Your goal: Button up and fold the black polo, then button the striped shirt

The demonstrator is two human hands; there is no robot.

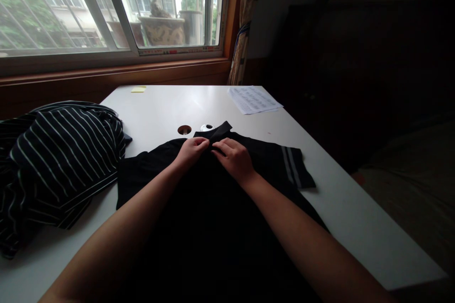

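A black short-sleeved shirt [263, 149] with a collar lies spread on the white table, its collar end away from me. Two grey stripes run across its right sleeve. Just below the collar, my left hand [192, 151] pinches the dark cloth between thumb and fingers. Close beside it, my right hand [234, 156] has its thumb and bent fingers at the same part of the shirt front. Any button between the fingertips is too dark and small to make out.
Black cloth with white stripes [67, 151] is heaped at the left of the white table [355, 227]. Printed papers [254, 99] and a yellow sticky note [138, 89] lie toward the back. A round hole [184, 129] is cut beyond the collar. A barred window [159, 4] stands behind.
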